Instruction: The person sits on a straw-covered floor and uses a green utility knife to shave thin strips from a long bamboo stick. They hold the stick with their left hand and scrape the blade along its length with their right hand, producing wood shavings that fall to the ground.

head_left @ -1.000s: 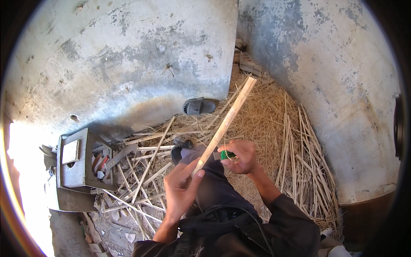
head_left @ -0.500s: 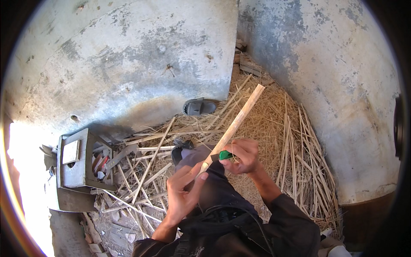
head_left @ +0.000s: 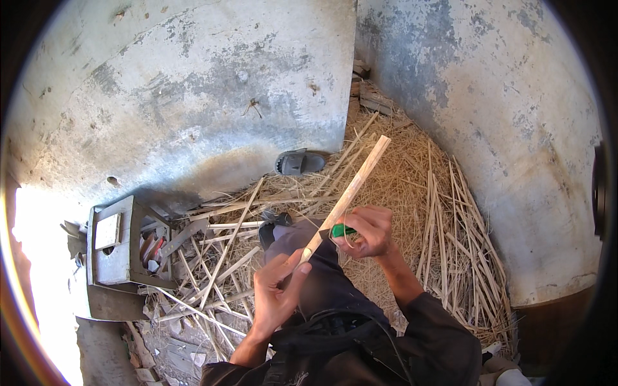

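Observation:
My left hand (head_left: 277, 286) grips the lower end of a flat, pale strip of wood (head_left: 356, 186), between thumb and fingers. The strip slants up and to the right, its far end free above the straw. My right hand (head_left: 369, 233) is closed around the green handle of a knife (head_left: 344, 230). Its dark blade lies against the strip a short way above my left fingers. A thin curled shaving shows beside the handle. Part of the handle is hidden by my right fingers.
Long wooden strips (head_left: 460, 251) lie piled on the right, more on the left. Shavings (head_left: 396, 177) cover the floor. A grey sandal (head_left: 300, 162) rests by the wall (head_left: 212, 83). A worn wooden box (head_left: 119, 244) holding odds and ends stands at left.
The wood strip has drawn back slightly, down and to the left, with my left hand. The knife blade sits a little farther from my left fingers along the strip.

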Motion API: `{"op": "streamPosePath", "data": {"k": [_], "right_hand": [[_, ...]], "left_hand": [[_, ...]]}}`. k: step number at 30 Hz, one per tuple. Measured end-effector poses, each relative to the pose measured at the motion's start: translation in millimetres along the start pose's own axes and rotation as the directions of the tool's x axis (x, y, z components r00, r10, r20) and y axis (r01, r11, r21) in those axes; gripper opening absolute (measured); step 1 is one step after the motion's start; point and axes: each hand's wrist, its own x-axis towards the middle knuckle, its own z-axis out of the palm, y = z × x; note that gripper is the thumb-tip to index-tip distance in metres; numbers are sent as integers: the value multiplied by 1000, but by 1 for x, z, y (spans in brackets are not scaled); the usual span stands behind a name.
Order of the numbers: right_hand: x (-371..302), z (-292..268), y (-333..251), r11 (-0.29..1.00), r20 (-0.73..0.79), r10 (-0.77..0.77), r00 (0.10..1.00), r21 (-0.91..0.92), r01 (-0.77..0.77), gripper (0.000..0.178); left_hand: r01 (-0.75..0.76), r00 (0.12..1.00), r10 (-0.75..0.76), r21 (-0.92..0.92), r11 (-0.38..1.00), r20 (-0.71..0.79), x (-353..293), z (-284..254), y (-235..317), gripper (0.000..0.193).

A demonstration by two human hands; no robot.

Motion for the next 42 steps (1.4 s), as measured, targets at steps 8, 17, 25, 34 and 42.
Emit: {"op": "streamPosePath", "data": {"k": [8,17,25,34,42], "right_hand": [[-1,-4,17,995,-31,89,996,43,-87,29],[-15,1,62,981,-109,191,975,-17,-194,43],[-50,-67,174,667,-387,678,624,-33,-745,47],[-62,-39,115,485,110,857,503,153,-861,40],[6,-14,31,182,362,614,702,800,-572,44]], "left_hand": [[-50,999,50,-4,999,1,-2,0,-13,27],[53,998,-53,-17,998,25,-7,-3,-26,27],[259,961,-276,-247,934,-34,-34,-37,-54,26],[401,906,-306,-355,845,294,-5,-42,-57,42],[328,909,-220,-280,902,355,14,-22,-35,40]]}}
